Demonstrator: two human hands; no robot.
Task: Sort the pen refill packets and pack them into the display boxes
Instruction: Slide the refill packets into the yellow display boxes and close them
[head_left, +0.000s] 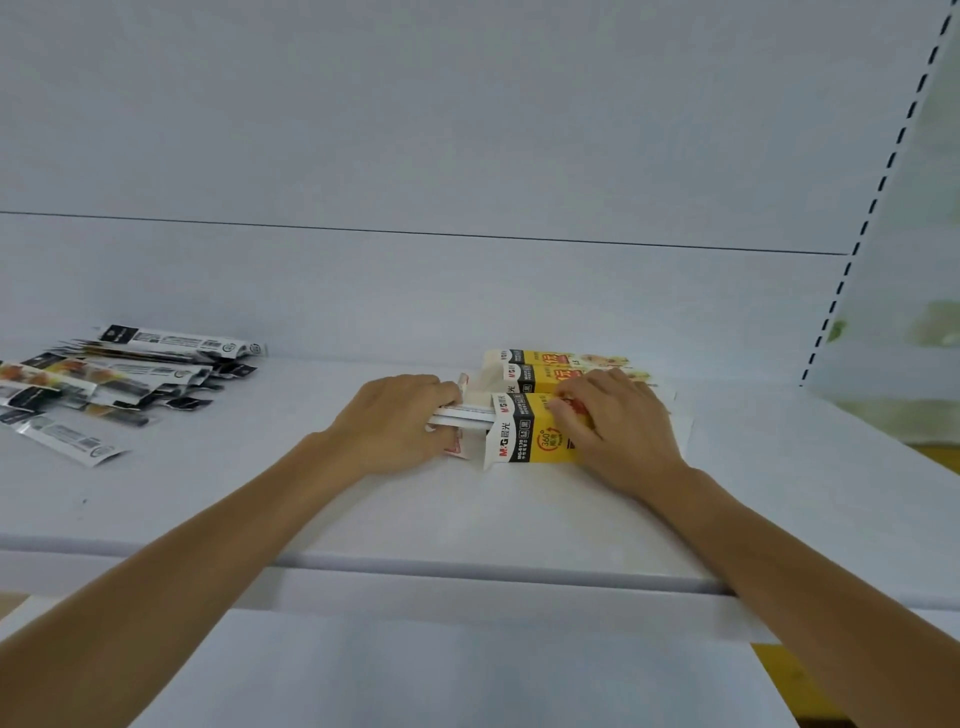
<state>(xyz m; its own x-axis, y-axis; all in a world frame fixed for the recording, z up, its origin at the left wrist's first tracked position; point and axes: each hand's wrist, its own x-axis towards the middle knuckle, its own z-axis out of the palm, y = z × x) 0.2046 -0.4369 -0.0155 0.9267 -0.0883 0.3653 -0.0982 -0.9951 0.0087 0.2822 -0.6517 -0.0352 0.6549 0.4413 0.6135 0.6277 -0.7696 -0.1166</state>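
Observation:
A yellow, black and white display box (530, 434) lies on its side on the white shelf (467, 519), its open end facing left. My right hand (618, 426) rests on top of the box, fingers curled over its upper edge. My left hand (400, 421) grips a bundle of white refill packets (465, 415) whose right ends reach into the box's open mouth. Two more yellow display boxes (550, 366) lie stacked just behind it. A loose heap of black, silver and orange refill packets (119, 379) lies at the far left of the shelf.
The shelf's white back panel (467, 291) rises right behind the boxes. A slotted upright (852, 244) stands at the right. The shelf's front edge (467, 566) runs under both forearms, with a lower white surface below it.

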